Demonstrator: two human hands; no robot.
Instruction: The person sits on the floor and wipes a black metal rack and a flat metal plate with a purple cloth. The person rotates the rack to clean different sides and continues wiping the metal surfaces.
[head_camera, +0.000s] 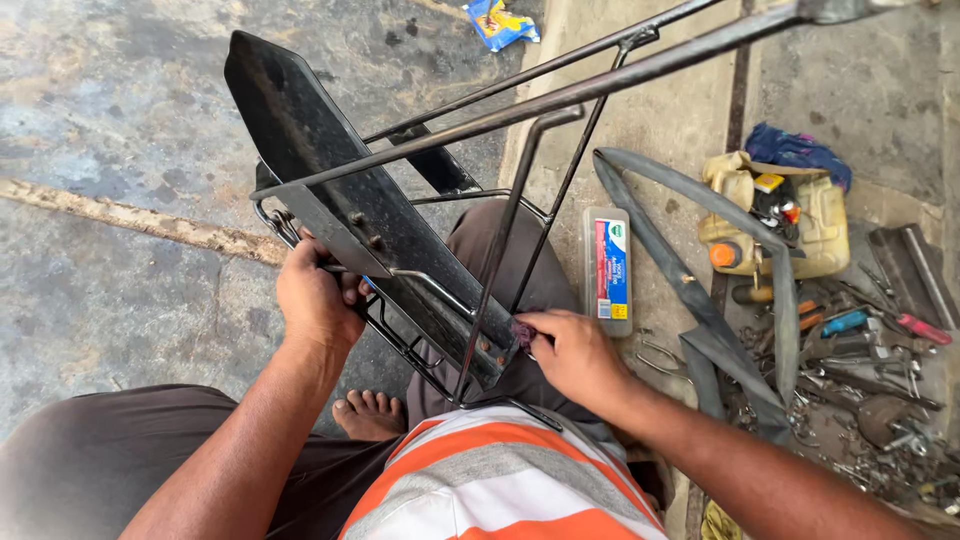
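A black metal mudguard (330, 170) with thin steel stays and a wire rack frame (520, 110) rests tilted across my lap. My left hand (315, 300) grips the wire rack at the left side of the mudguard. At the mudguard's lower end my right hand (575, 350) pinches a small dark reddish piece (524, 333) against the metal; what the piece is I cannot tell. My bare foot (368, 412) shows below the frame.
A rubber inner tube strip (700, 290) loops on the concrete at right. A small flat box (607, 270) lies beside it. Several tools and metal parts (860, 370), a cut yellow plastic can (800, 215) and a blue cloth (790, 145) crowd the right side. A wrapper (498, 20) lies far up.
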